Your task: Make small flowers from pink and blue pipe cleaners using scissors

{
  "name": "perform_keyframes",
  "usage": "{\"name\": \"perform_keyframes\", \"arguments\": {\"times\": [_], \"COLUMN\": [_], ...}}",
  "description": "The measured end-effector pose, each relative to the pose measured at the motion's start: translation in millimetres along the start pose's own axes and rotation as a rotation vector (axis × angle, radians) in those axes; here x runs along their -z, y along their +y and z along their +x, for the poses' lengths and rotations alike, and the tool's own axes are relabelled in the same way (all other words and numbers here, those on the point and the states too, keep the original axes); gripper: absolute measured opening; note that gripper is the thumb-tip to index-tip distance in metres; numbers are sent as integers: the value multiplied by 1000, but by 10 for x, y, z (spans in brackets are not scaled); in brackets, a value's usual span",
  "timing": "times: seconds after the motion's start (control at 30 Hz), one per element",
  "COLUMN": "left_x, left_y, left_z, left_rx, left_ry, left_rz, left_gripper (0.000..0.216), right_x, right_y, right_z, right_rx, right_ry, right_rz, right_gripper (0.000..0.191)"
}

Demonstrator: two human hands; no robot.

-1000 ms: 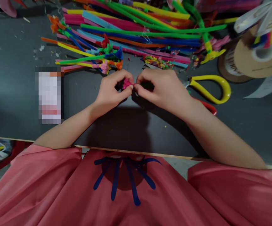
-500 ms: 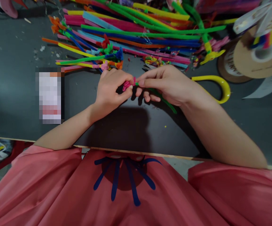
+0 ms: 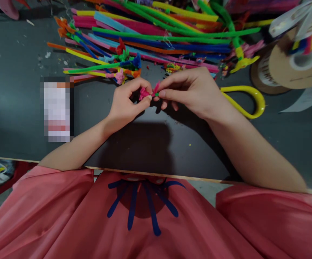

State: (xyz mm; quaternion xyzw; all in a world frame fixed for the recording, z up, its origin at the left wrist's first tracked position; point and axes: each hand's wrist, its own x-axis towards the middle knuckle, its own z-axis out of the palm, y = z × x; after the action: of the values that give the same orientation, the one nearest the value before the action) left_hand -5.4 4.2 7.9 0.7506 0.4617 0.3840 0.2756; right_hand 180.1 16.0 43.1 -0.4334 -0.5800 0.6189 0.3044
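Between the thumb and forefinger of my left hand (image 3: 130,97) is a pink pipe-cleaner flower (image 3: 143,94). My right hand (image 3: 190,90) is closed in a pinch right beside it, on a short visible bit of green pipe cleaner (image 3: 157,94) at the flower's base. A pink tip stands up between the two hands. The rest of the green piece is hidden by my right hand. Both hands are just above the dark table, with their fingertips almost touching. Yellow-handled scissors (image 3: 258,102) lie partly under my right wrist.
Many coloured pipe cleaners (image 3: 158,36) lie across the back of the table (image 3: 96,151), with finished pipe-cleaner flowers (image 3: 120,75) at their near side. A blurred-out phone-like object (image 3: 57,111) lies at left. A ribbon spool (image 3: 285,68) stands at right.
My right hand has turned and shifted slightly up; the green tail that hung below it no longer shows. A pink tip now stands up between my fingers. My left hand has barely moved.
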Motion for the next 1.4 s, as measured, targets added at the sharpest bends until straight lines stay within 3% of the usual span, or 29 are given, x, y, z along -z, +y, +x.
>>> {"name": "perform_keyframes", "arguments": {"times": [0.23,0.43,0.77,0.93,1.03,1.17,1.4], "left_x": [5,7,-27,-35,-36,-36,-39], "left_y": [-36,-26,-9,-18,-19,-11,-7], "left_z": [36,23,5,15,15,-2,-29], "left_rx": [-10,-21,4,-59,-143,-248,-361], "left_ry": [-46,-47,-73,-73,-68,-64,-14], "left_rz": [-94,-44,4,-18,54,165,232], "left_gripper": [22,18,4,9,10,4,6], "right_x": [30,68,67,84,86,89,101], "right_y": [-30,-55,-47,-36,-23,-24,-14], "right_z": [-26,-13,-24,22,45,47,31], "right_rx": [116,119,208,144,28,-180,-255], "right_ry": [14,-12,112,176,64,-158,-314], "right_rz": [-211,-287,-400,-377,-356,-112,101], "right_gripper": [6,12,11,26,26,19,21]}}
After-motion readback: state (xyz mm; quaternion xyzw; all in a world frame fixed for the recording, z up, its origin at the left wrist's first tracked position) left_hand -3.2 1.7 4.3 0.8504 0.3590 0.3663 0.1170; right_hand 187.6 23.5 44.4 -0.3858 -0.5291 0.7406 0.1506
